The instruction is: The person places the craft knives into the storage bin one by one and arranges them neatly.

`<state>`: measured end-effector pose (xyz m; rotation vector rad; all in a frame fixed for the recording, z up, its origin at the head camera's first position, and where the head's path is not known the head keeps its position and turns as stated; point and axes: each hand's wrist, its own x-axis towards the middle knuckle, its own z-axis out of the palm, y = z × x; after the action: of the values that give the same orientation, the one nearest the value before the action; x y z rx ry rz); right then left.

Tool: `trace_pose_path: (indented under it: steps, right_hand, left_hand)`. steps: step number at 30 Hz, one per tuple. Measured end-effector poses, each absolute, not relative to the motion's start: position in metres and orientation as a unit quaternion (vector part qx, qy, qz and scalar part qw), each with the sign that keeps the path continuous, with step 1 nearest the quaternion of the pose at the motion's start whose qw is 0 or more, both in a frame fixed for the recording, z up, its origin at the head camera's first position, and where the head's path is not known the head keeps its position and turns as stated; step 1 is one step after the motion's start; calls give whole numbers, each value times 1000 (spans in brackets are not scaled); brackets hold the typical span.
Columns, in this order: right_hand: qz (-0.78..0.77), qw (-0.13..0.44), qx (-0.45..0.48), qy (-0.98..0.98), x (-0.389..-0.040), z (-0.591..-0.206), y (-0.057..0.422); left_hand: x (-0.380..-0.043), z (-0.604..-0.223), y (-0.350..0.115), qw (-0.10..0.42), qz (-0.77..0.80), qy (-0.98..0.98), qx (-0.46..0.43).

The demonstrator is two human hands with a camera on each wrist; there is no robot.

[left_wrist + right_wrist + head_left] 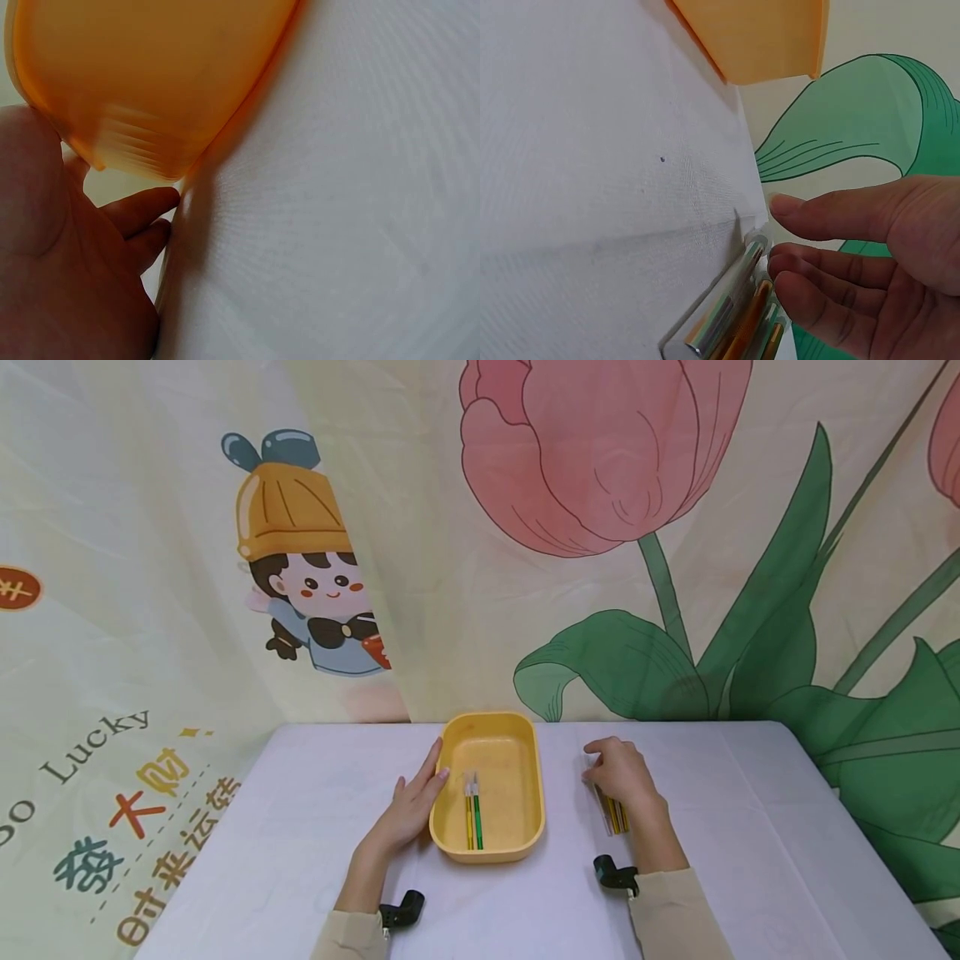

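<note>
A yellow plastic tray (491,727) lies on the white-covered table. Inside it rest two slim capped pens side by side, a yellow pen (469,818) and a green pen (477,818). My left hand (411,806) holds the tray's left wall, thumb over the rim and fingers along the outside. To the tray's right, my right hand (626,772) hovers over several pens (615,817) lying close together. In the right wrist view its thumb stands apart from the fingers, with fingertips right at the end of a clear-capped pen (727,300).
The table's white cloth (750,827) reaches back to a printed curtain (420,485) with a tulip and a cartoon figure. A black wrist camera (402,910) sits at my left wrist and another black wrist camera (615,872) at my right.
</note>
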<state>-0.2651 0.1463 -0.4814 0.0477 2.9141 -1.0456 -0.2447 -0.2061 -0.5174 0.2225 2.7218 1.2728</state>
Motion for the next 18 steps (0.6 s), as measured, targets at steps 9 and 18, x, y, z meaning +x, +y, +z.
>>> trace_pose_path:
  steps: [9, 18]
  right_hand:
    - [-313, 29, -5, 949, -266, -484, 146]
    - [-307, 45, 1, 951, -266, -484, 139]
  left_hand:
    - [-244, -517, -207, 73, 426, 899, 74]
    - [-243, -516, -207, 70, 424, 900, 74]
